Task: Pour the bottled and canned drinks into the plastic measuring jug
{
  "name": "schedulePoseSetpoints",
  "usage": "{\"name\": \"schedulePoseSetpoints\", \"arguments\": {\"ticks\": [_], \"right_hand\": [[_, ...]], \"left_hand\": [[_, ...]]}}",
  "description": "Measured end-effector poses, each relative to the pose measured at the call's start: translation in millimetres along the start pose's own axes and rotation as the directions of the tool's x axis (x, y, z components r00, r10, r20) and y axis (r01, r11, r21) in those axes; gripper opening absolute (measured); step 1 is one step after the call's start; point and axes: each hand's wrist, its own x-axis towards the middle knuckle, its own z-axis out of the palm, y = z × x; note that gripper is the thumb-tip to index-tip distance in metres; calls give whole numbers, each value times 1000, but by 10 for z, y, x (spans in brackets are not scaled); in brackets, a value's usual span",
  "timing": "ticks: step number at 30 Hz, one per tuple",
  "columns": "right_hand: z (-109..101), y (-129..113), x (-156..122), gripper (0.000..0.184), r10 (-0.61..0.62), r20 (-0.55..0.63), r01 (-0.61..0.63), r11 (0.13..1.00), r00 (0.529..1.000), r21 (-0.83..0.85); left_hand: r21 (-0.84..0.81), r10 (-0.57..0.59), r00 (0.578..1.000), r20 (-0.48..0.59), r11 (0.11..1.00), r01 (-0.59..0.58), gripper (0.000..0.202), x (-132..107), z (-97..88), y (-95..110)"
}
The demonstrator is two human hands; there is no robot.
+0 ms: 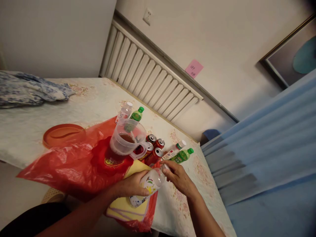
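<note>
Tabletop holds four cans; two hands hold one bottle.

Held bottle label white, yellow-patched; plastic bag red; 2 bottle caps green; tablecloth flowers perhaps pink.

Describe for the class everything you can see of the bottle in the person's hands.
The bottle looks like clear plastic, its white label patterned with yellow, green and dark marks. It tilts over a yellow cloth, neck toward the right hand. The left hand grips its body; the right hand's fingers hold its pale top.
</note>
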Motion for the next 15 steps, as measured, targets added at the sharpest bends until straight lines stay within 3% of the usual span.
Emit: {"name": "schedulePoseSetpoints", "arguments": {"ticks": [4, 8, 15], "right_hand": [[-20, -23, -9, 40, -72, -35, 68, 993, 997, -99], [-10, 0, -44, 37, -50, -79, 44, 996, 996, -78], [-40, 182, -28, 36, 25, -298, 26, 986, 954, 165]], "left_hand": [[6, -13, 1000, 11, 1000, 13, 80, -35, -12, 49], [-80, -4, 999, 48, 997, 8, 84, -48, -27, -9], [-164, -35, 994, 103, 985, 52, 81, -121, -37, -33]]}}
